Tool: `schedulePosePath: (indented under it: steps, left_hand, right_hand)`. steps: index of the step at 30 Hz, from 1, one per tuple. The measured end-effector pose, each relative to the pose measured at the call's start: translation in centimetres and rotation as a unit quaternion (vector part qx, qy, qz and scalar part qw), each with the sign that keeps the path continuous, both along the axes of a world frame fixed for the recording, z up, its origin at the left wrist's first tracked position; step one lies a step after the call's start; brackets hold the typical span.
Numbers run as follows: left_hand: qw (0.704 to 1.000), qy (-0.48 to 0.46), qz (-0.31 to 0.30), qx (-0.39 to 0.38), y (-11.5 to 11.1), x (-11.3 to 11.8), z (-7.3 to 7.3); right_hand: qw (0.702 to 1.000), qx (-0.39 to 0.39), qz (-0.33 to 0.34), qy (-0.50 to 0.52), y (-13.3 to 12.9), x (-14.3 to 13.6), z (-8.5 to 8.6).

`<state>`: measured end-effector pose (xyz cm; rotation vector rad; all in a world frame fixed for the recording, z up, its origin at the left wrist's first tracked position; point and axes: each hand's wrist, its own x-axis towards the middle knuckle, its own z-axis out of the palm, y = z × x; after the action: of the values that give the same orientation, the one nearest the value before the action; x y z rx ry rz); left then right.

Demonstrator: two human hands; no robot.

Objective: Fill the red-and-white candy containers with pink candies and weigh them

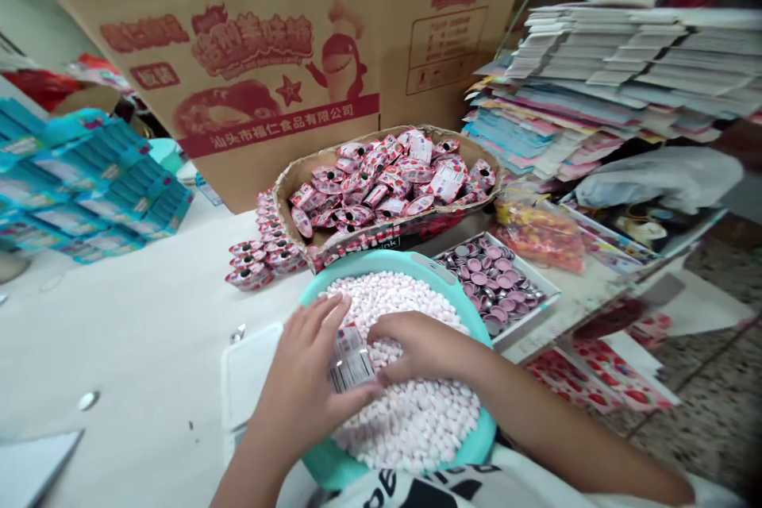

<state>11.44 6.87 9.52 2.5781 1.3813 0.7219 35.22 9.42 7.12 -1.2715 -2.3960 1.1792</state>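
A round turquoise basin [313, 286] full of small white-pink candies [410, 432] is in front of me. Over its left side, my left hand [318, 369] grips a small container [350, 359] with a barcode label, thumb at its near edge and fingers along its far side. My right hand [417, 345] is low over the candies just right of the container. Its fingers and thumb curl around some candies, which show in the gap between them. The container's opening is hidden from view.
Behind the basin, a cut-down cardboard box [286, 190] holds many filled pink packs. A white tray [551, 294] of round metal lids is at right, beside a bag of yellow-red pieces [539, 234]. Blue boxes [89, 182] are stacked left; printed card sheets [625, 71] are piled right.
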Motion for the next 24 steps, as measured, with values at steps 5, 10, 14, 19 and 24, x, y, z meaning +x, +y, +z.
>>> schedulePosePath:
  steps: [5,10,14,19,24]
  left_hand:
    - [0.994,-0.008,0.047,-0.101,-2.6,2.2,-3.1]
    - [0.960,-0.203,0.138,-0.139,-2.5,1.5,-2.5]
    - [0.888,-0.396,0.158,-0.174,-1.6,2.2,-1.8]
    - [0.893,-0.405,0.136,-0.144,-0.9,3.0,-2.5]
    - [0.853,-0.489,0.163,-0.080,-1.4,2.7,-2.5]
  right_hand:
    - [0.999,0.027,0.027,0.006,-0.3,0.0,0.2]
    - [0.997,0.070,0.032,-0.005,-0.9,-0.2,0.5]
    - [0.994,0.108,0.023,-0.009,-1.0,-0.3,0.6]
    - [0.994,0.040,0.049,-0.088,0.7,0.0,0.7]
    - [0.988,0.023,0.094,-0.119,1.0,0.2,1.0]
